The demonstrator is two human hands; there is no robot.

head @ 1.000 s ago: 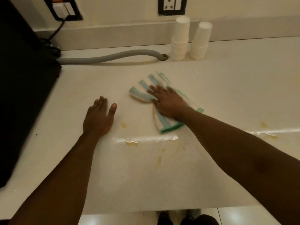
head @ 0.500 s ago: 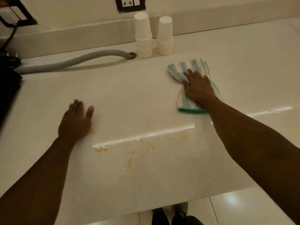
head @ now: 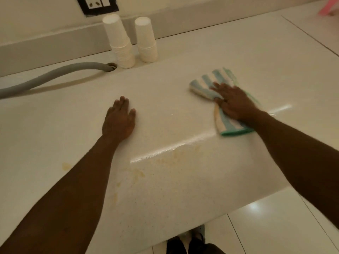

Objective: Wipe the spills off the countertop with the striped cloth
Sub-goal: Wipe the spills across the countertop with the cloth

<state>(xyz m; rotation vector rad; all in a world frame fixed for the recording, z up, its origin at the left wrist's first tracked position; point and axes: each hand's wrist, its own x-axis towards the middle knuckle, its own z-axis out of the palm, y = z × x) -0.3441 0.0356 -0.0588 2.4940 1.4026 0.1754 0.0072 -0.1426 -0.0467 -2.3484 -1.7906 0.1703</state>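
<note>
The striped cloth, blue and white with a green hem, lies folded on the pale countertop. My right hand presses flat on top of it, fingers spread. My left hand rests flat on the bare counter to the left, holding nothing. Yellowish spills smear the counter nearer the front edge, between my two forearms. Another small stain shows left of my left forearm.
Two stacks of white paper cups stand by the back wall. A grey hose runs into a hole in the counter. A wall socket is above. The counter's front edge drops to tiled floor.
My right hand slid the cloth to the right across the counter, away from my left hand. My head turned right, so the black object at the left left the view.
</note>
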